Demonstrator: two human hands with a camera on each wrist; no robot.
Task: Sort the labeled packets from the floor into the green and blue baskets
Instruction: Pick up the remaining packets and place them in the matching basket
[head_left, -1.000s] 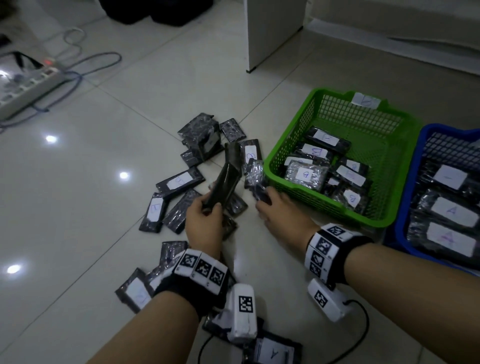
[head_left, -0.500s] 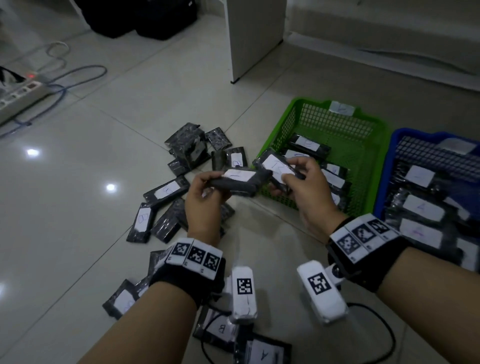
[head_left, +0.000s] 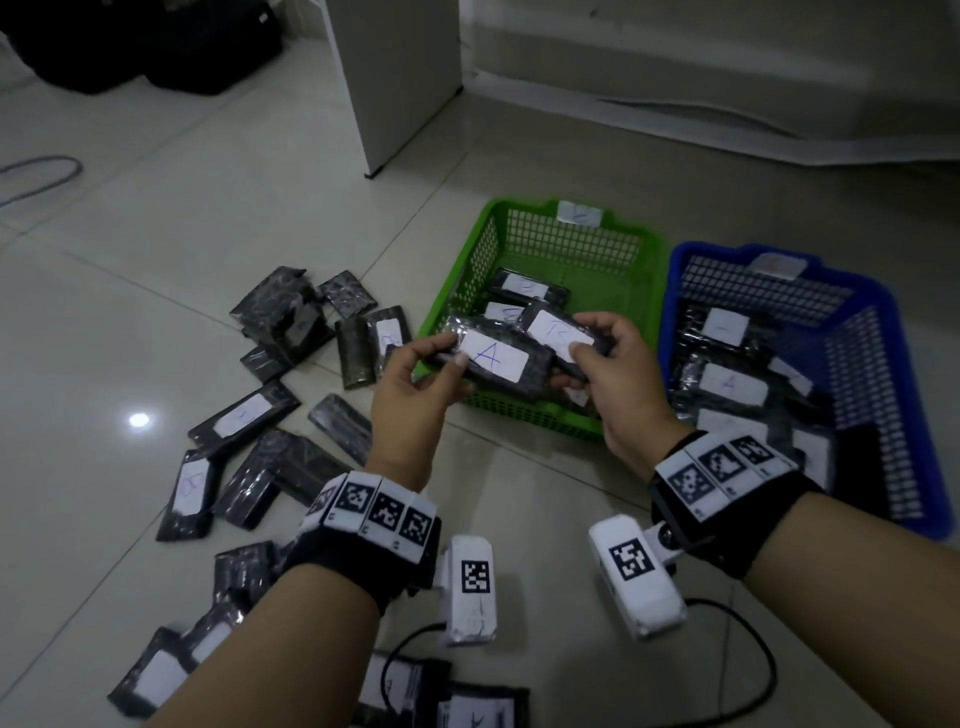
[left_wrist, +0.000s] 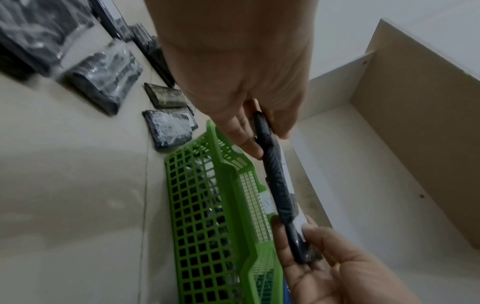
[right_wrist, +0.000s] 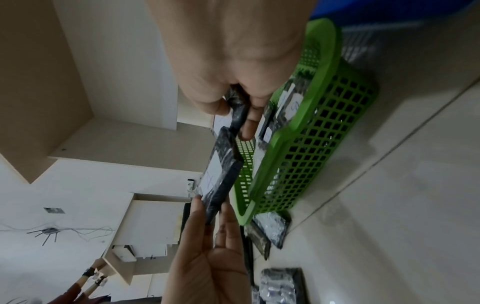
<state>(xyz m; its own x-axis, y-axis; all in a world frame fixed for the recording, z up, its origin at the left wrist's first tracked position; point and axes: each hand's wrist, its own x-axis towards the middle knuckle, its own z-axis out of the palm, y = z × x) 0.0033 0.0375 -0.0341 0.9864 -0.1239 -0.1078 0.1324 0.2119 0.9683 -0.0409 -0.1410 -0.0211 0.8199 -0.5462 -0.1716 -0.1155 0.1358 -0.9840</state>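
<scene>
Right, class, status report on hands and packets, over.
Left hand grips packet A. Right hand grips second packet. Both above green basket. Nothing blocking.

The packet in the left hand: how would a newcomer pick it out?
Find the green basket on the floor; both hands hover over its near-left corner. The left hand pinches a black packet there. Its white label reads A, unlike the right hand's packet behind it.

Green basket (head_left: 545, 415) left of blue basket (head_left: 898, 415)
</scene>
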